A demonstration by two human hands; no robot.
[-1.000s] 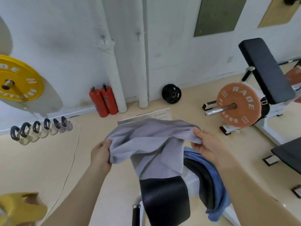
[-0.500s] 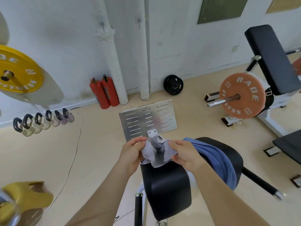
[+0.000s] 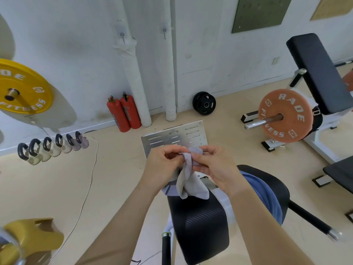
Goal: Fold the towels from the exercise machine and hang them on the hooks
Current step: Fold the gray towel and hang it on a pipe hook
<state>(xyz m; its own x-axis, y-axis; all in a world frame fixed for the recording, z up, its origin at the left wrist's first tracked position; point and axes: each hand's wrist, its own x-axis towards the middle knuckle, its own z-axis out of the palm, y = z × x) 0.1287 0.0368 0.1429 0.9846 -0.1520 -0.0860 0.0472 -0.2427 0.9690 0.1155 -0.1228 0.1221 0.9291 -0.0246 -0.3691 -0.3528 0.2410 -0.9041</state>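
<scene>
Grey towel [image 3: 188, 180] goes from spread wide between two separated hands a second ago to bunched in a narrow doubled hang now. Hands have come together and risen a little since half a second ago. Left hand [image 3: 162, 165] pinches the top edge between thumb and curled fingers. Right hand [image 3: 215, 167] does the same, touching the left, fingers clamped on the same corners. Towel hangs just above the black pad [image 3: 200, 226] of the exercise machine, lower end near or brushing it, cannot tell which.

Judgement: first fold is made, corners matched. More folding or smoothing is likely needed before hanging. Blue towel [image 3: 267, 199] lies draped over the round roller pad on the right, not yet handled. Two hooks [image 3: 123, 36] sit high on the white wall, well apart from the hands, nothing on them.

Materials: grey towel is thin, soft and limp, with a paler underside and creases in loose tubes. Blue towel is thicker and ribbed in folds. Pad is matte black vinyl with a fine weave pattern and rounded corners. Slotted metal plate [image 3: 172, 136] behind the hands is flat and shiny.
</scene>
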